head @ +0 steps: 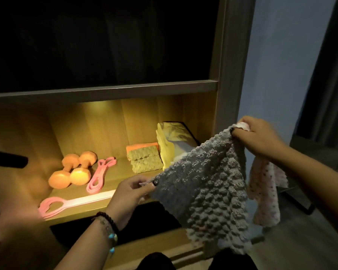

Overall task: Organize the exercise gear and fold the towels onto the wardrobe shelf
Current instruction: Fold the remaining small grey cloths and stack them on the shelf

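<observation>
A grey bobbled towel (209,184) hangs spread in front of the lit wardrobe shelf (82,212). My left hand (131,191) pinches its lower left corner. My right hand (261,136) grips its upper right corner together with a pink speckled towel (265,193) that dangles below. On the shelf lie two orange dumbbells (72,170), a coiled pink resistance band (101,174) and a long pink band (74,202) near the front edge. At the shelf's right sit folded tan and orange towels (144,157) and a yellow folded stack (172,142).
The compartment above the shelf is dark. A dark opening lies below the shelf (144,223). The wardrobe's side panel (232,75) stands right of the shelf, with a blue wall (277,65) and dark curtain (328,78) beyond. A black object (6,158) juts in at the left.
</observation>
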The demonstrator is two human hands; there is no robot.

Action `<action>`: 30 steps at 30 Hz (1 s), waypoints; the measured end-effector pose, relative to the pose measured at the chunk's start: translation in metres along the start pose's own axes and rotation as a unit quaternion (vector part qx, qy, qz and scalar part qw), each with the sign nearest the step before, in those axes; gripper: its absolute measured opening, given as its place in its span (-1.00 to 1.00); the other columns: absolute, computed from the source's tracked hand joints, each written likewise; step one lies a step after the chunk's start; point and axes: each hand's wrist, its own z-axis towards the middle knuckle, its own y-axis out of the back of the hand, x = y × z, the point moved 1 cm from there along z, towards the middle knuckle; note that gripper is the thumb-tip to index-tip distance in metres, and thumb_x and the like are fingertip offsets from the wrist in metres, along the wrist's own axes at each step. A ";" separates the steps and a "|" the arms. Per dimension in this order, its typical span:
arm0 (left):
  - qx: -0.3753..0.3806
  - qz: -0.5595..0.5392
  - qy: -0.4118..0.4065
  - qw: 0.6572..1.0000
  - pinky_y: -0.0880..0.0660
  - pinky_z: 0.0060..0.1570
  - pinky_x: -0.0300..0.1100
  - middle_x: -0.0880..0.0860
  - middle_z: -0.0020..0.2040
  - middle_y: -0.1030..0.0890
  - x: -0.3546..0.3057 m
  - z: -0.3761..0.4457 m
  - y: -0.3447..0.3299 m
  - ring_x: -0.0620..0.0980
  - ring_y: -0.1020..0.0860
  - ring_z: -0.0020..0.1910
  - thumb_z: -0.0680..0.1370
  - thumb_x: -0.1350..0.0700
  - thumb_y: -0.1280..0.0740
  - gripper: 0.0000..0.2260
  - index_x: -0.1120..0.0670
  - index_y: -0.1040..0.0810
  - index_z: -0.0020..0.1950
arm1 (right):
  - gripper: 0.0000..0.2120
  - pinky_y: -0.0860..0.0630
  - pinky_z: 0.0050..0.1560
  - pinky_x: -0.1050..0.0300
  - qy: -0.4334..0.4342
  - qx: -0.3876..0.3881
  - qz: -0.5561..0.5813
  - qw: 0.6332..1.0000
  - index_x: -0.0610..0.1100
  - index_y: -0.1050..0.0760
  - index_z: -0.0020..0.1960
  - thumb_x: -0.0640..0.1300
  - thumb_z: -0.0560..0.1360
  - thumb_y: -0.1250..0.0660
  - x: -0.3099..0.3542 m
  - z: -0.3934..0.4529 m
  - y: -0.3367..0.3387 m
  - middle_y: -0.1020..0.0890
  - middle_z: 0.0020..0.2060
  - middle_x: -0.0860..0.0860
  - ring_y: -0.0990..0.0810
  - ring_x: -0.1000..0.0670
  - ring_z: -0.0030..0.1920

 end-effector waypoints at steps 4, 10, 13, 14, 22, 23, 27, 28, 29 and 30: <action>-0.015 -0.227 0.119 0.967 -0.54 -0.08 -0.08 0.13 -0.06 -0.67 0.007 0.006 0.006 0.03 -0.63 -0.12 0.49 0.17 -0.40 -0.79 0.24 -0.61 0.07 | -0.91 -0.39 -0.32 0.17 -0.024 0.062 0.017 0.998 -0.01 -0.47 -0.05 -0.15 0.48 -0.32 0.004 -0.008 -0.025 -0.53 -0.15 0.08 -0.49 0.08 -0.18; -0.057 -0.364 0.127 0.921 -0.53 0.15 0.11 0.27 0.08 -0.64 -0.006 0.025 0.030 0.20 -0.62 0.08 0.50 0.27 -0.37 -0.72 0.27 -0.54 0.21 | -0.79 -0.29 -0.59 0.31 -0.065 0.182 0.163 0.967 -0.14 -0.64 -0.24 -0.25 0.50 -0.29 0.046 -0.010 -0.066 -0.57 -0.50 0.03 -0.40 0.13 -0.58; -0.092 -0.322 0.088 0.938 -0.58 0.01 0.01 0.23 -0.07 -0.68 -0.011 0.034 0.045 0.11 -0.65 -0.12 0.46 0.33 -0.39 -0.79 0.29 -0.56 0.08 | -0.77 -0.31 -0.57 0.26 -0.046 0.261 0.205 0.942 -0.11 -0.67 -0.19 -0.27 0.52 -0.27 0.080 -0.003 -0.081 -0.57 -0.49 -0.01 -0.36 0.05 -0.59; -0.099 -0.303 0.074 0.945 -0.58 -0.01 0.00 0.23 -0.09 -0.67 -0.013 0.037 0.050 0.09 -0.64 -0.15 0.45 0.33 -0.40 -0.81 0.30 -0.57 0.05 | -0.77 -0.35 -0.55 0.22 -0.024 0.290 0.201 0.935 -0.07 -0.68 -0.15 -0.27 0.52 -0.27 0.091 0.000 -0.086 -0.59 -0.45 0.02 -0.39 0.03 -0.56; -0.076 -0.141 -0.030 0.987 -0.59 -0.12 -0.23 0.07 -0.06 -0.72 -0.034 0.031 0.063 0.00 -0.67 -0.02 0.49 0.28 -0.38 -0.87 0.12 -0.72 -0.09 | -0.80 -0.41 -0.17 0.40 0.181 0.296 0.035 0.937 0.13 -0.63 -0.02 -0.16 0.47 -0.41 0.144 0.004 -0.129 -0.62 -0.15 0.27 -0.52 0.39 -0.14; -0.084 -0.122 -0.040 0.988 -0.59 -0.04 -0.16 0.07 -0.05 -0.71 -0.037 0.030 0.064 0.03 -0.66 0.01 0.50 0.28 -0.38 -0.87 0.11 -0.72 -0.08 | -0.85 -0.40 -0.23 0.37 0.193 0.280 0.036 0.940 0.11 -0.64 -0.05 -0.12 0.46 -0.42 0.146 0.003 -0.131 -0.62 -0.18 0.23 -0.52 0.36 -0.21; -0.108 -0.058 -0.067 0.990 -0.58 0.04 -0.06 0.02 -0.06 -0.71 -0.045 0.022 0.063 -0.01 -0.66 0.00 0.50 0.25 -0.39 -0.87 0.07 -0.71 -0.07 | -0.84 -0.48 0.00 0.07 0.222 0.235 0.064 0.944 0.21 -0.59 -0.16 -0.06 0.41 -0.47 0.149 0.005 -0.126 -0.50 -0.10 0.19 -0.48 0.19 -0.04; -0.103 -0.049 -0.073 0.991 -0.58 0.01 -0.10 0.00 -0.05 -0.71 -0.047 0.020 0.061 -0.03 -0.66 0.00 0.51 0.24 -0.38 -0.86 0.06 -0.72 -0.06 | -0.80 -0.49 0.04 0.05 0.227 0.237 0.076 0.941 0.23 -0.58 -0.16 -0.09 0.42 -0.47 0.148 0.005 -0.123 -0.49 -0.07 0.18 -0.48 0.17 0.00; -0.101 -0.045 -0.077 0.991 -0.57 -0.02 -0.13 -0.01 -0.04 -0.71 -0.048 0.018 0.057 -0.04 -0.66 0.00 0.51 0.25 -0.38 -0.84 0.04 -0.72 -0.05 | -0.80 -0.50 0.06 0.03 0.232 0.246 0.086 0.937 0.19 -0.60 -0.14 -0.13 0.42 -0.46 0.147 0.004 -0.119 -0.52 -0.05 0.18 -0.50 0.16 0.03; -0.106 -0.045 -0.079 0.990 -0.56 -0.05 -0.14 -0.01 -0.04 -0.71 -0.048 0.016 0.052 -0.04 -0.66 0.00 0.51 0.26 -0.38 -0.84 0.04 -0.72 -0.05 | -0.83 -0.51 0.07 0.00 0.237 0.259 0.098 0.931 0.11 -0.62 -0.11 -0.17 0.43 -0.45 0.145 0.003 -0.116 -0.57 -0.04 0.16 -0.53 0.14 0.03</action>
